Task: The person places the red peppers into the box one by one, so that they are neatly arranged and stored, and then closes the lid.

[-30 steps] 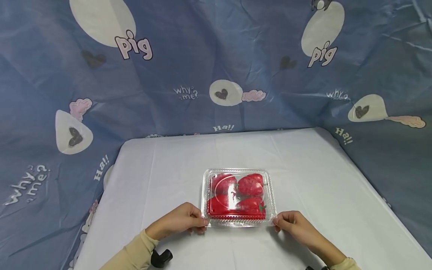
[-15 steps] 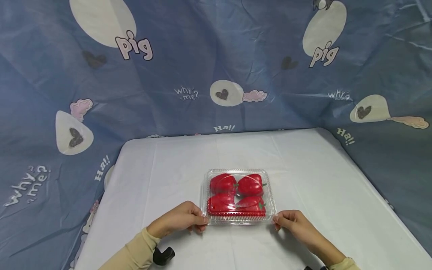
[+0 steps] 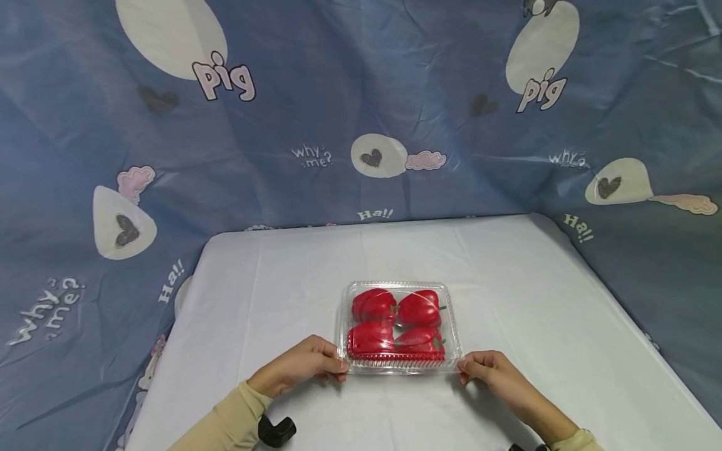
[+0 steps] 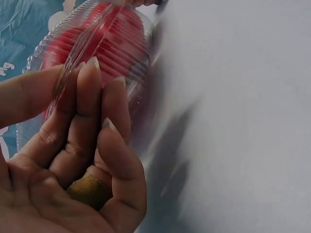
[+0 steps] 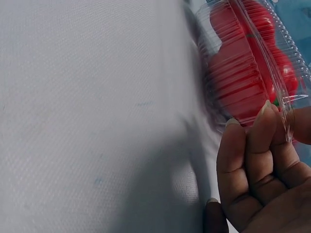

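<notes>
A clear plastic clamshell box (image 3: 397,369) sits at the middle of the white table, its lid down over several red bell peppers (image 3: 418,308) with green stems. My left hand (image 3: 307,366) pinches the rim at the near left corner between thumb and fingers. At the near right corner, my right hand (image 3: 493,376) pinches the rim in the same way. In the left wrist view the layered rim edge (image 4: 73,63) runs in between thumb and index finger. The right wrist view has the ribbed front wall (image 5: 233,73) facing the white cloth.
White cloth (image 3: 282,275) covers the table around the box. A blue printed curtain (image 3: 316,113) hangs behind and along both sides of it. By the left sleeve is a black wrist-mounted piece (image 3: 276,432).
The glare on the lid has faded, so the peppers show more clearly. The box's near edge and the left hand have shifted slightly away from the person. Both hands keep their hold.
</notes>
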The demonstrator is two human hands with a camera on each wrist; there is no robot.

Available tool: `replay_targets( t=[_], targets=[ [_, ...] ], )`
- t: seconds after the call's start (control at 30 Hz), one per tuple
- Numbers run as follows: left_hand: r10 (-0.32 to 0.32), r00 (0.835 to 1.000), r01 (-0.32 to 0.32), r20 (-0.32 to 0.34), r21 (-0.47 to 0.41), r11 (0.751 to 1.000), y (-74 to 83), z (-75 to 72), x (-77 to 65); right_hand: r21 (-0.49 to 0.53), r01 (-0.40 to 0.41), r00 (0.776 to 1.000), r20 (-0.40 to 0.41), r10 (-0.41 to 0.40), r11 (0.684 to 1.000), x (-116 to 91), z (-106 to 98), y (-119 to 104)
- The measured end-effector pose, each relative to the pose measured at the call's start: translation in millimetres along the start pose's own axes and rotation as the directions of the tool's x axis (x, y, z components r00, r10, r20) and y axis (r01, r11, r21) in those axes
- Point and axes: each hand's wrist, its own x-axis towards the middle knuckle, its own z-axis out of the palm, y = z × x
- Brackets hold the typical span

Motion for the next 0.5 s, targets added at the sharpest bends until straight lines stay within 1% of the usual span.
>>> replay_targets(
  t=[0.1,0.2,0.33,0.43,0.5],
  targets=[
    [-0.015,1.0,0.015,-0.002,-0.031,0.999,-2.2,1.5,-0.6,-0.005,0.001,1.0,-0.008,-0.001,1.0,0.3,-0.3,-0.7],
    [-0.027,1.0,0.027,0.001,-0.021,0.999,-1.4,2.0,-1.3,-0.006,-0.003,1.0,-0.027,0.003,1.0,0.4,-0.5,-1.5],
    [-0.027,1.0,0.027,0.014,0.056,0.998,2.6,-0.7,-2.6,-0.016,-0.011,0.999,-0.043,0.011,1.0,0.6,-0.3,-1.5],
    [-0.027,0.999,0.023,0.027,0.119,0.993,6.2,-6.4,-4.0,-0.063,-0.006,0.999,-0.049,0.003,0.998,1.7,-1.8,-2.9],
    [-0.027,0.999,0.024,0.018,0.157,0.987,9.3,-12.6,-4.6,-0.118,0.009,0.998,-0.058,-0.016,0.993,3.1,-4.7,-5.6]
  ],
)
